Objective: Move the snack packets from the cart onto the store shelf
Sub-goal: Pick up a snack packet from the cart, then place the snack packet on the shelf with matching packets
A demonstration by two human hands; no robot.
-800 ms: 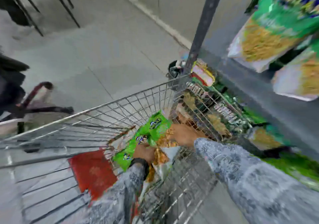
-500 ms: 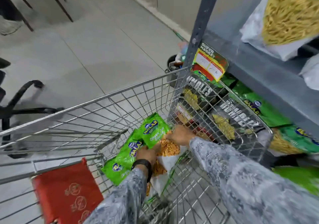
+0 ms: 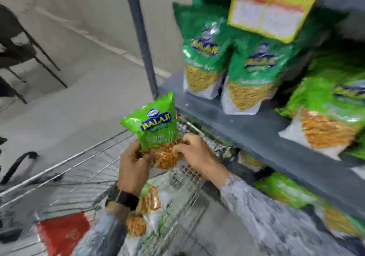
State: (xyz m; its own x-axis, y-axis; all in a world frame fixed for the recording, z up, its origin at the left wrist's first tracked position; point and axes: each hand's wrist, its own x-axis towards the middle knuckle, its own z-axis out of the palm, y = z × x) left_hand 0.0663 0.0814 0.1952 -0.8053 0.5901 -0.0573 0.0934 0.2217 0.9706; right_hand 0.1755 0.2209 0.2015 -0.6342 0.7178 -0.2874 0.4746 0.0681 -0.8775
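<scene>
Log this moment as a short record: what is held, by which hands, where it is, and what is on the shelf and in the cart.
held item: green snack packet, upright
left hand: grips the packet's lower left edge
right hand: grips the packet's lower right edge
packet position: above the cart, beside the shelf edge, not on the shelf
shelf: grey, with green packets standing on it
cart contents: more packets below the hands
price card: yellow, above the shelved packets, text blurred
</scene>
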